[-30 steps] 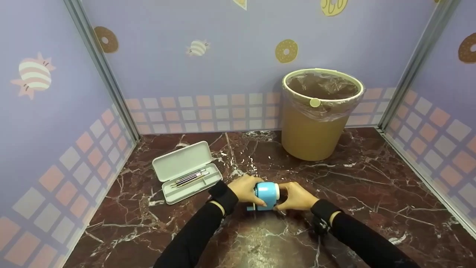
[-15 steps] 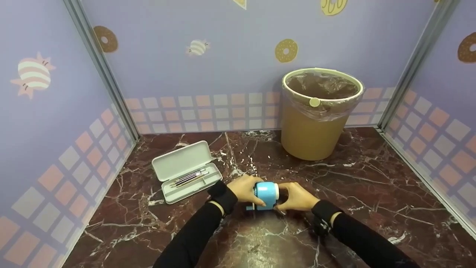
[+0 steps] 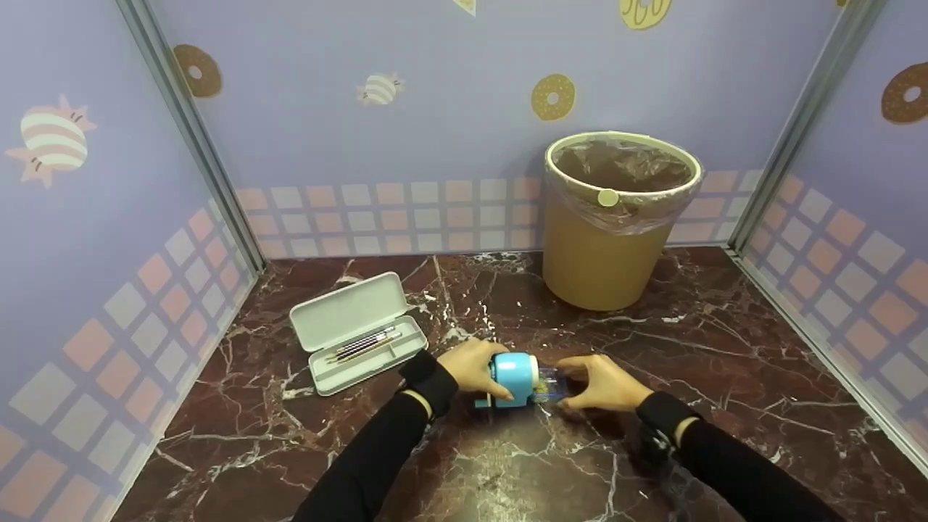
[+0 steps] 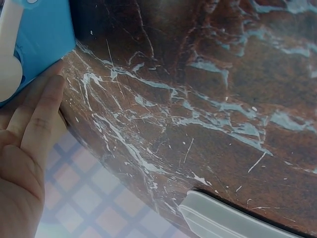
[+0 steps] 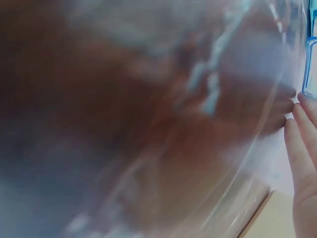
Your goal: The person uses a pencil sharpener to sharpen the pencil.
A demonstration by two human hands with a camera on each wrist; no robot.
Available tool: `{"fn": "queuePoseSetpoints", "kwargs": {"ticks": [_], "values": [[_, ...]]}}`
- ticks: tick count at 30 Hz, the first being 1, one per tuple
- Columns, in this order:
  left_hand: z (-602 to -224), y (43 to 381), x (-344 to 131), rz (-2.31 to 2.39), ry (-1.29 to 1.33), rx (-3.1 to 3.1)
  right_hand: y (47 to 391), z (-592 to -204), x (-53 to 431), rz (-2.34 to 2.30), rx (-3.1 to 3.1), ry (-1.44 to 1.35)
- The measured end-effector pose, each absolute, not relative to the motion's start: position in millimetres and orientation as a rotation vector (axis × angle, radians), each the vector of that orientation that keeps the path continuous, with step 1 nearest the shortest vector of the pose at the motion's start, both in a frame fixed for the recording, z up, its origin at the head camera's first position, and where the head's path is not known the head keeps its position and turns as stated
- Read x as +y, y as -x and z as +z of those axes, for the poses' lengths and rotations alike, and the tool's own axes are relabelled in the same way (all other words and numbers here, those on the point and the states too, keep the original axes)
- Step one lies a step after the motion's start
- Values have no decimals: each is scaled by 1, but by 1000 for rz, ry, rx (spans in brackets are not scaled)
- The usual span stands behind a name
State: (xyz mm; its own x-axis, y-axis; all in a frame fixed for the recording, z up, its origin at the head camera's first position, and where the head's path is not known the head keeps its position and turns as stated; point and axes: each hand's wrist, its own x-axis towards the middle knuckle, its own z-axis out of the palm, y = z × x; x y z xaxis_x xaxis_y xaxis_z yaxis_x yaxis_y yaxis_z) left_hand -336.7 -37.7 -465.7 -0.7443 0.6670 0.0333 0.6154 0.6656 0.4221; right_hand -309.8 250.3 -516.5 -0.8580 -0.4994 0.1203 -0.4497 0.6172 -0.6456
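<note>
In the head view, a blue crank pencil sharpener (image 3: 512,380) lies on the dark marble surface. My left hand (image 3: 470,368) grips its left side, thumb on the front and fingers behind. The crank handle (image 3: 483,402) sticks out at the lower left; its pale arm (image 4: 10,34) shows in the left wrist view. To the right, a clear shavings drawer (image 3: 547,388) is partly out of the sharpener, with pale shavings visible inside. My right hand (image 3: 607,384) pinches the drawer's outer end between thumb and fingers. Only a blue-edged corner of it (image 5: 310,69) shows in the right wrist view.
An open pale pencil case (image 3: 351,312) lies to the left, with several pencils (image 3: 366,344) in its tray. At the back right stands a tan waste bin (image 3: 602,268) lined with a clear bag. Patterned panels (image 3: 464,145) enclose the back and sides.
My right hand has moved right, drawing the clear drawer out of the sharpener. My left hand stays on the sharpener. The head view has shifted slightly.
</note>
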Motion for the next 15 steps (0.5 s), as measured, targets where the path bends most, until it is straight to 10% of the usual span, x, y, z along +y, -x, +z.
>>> {"fn": "queuePoseSetpoints", "kwargs": {"ticks": [15], "values": [[-465,335,-38,616,-1044,2766,291,-501,290,-1167,2807,721]]}}
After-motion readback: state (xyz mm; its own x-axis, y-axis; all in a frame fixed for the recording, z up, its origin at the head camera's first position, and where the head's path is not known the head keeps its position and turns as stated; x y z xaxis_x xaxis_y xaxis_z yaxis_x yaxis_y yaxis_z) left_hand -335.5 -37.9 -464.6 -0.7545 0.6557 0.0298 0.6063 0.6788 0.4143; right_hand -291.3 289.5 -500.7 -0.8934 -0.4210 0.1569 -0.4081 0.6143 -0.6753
